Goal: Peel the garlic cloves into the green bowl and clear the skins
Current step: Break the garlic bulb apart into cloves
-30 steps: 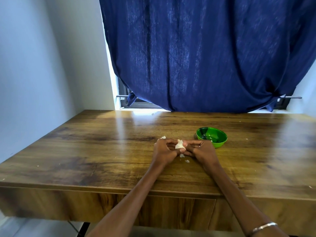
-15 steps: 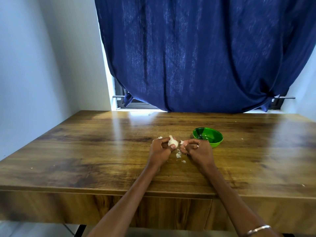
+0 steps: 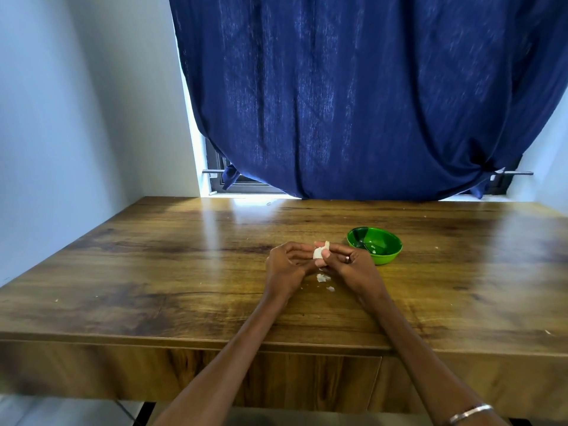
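A white piece of garlic (image 3: 319, 251) sits between my two hands just above the wooden table (image 3: 153, 272). My left hand (image 3: 287, 265) curls its fingers around it from the left. My right hand (image 3: 347, 265) pinches it from the right with thumb and fingers. The green bowl (image 3: 375, 245) stands on the table just right of my right hand, with a small pale piece inside. Loose white skins (image 3: 322, 278) lie on the table under my hands.
A dark blue curtain (image 3: 368, 103) hangs behind the table's far edge over a window. A white wall stands to the left. Tiny crumbs dot the table. A metal bangle (image 3: 470, 413) is on my right wrist.
My hands were slightly apart half a second ago, the garlic in the left one; now they have come together and both hold it. The view shifted a little.
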A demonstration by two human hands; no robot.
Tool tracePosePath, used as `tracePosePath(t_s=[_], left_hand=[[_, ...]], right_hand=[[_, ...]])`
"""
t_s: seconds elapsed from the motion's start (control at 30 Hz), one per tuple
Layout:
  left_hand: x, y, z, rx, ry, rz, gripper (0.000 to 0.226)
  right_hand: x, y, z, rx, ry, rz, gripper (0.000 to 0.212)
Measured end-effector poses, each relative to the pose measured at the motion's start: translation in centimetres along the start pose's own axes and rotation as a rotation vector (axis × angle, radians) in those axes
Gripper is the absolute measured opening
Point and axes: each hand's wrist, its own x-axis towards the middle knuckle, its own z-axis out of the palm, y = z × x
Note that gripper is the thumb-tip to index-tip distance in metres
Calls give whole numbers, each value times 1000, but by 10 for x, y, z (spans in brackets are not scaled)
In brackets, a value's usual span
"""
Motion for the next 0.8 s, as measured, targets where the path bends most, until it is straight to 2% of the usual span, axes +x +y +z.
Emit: tracePosePath(t_s=[0.13, 0.3, 0.43, 0.53, 0.67, 0.8], left_hand=[[-1, -1, 0, 4, -10, 5, 31], [-2, 1, 4, 46, 19, -2, 31], [-2, 1, 4, -9, 37, -54, 27], [-4, 2, 6, 43, 9, 0, 28], [-6, 6, 8, 132, -45, 101, 35], [-5, 6, 7, 179, -23, 71, 37]], right_hand=[[-3, -3, -2, 0, -53, -1, 28], [0, 3, -1, -61, -16, -8, 20], [-1, 0, 1, 93, 44, 51, 20], [-3, 0, 2, 104, 54, 45, 19], [-2, 5, 1, -34, 167, 20, 17], [2, 12, -3, -174, 205, 31, 21]])
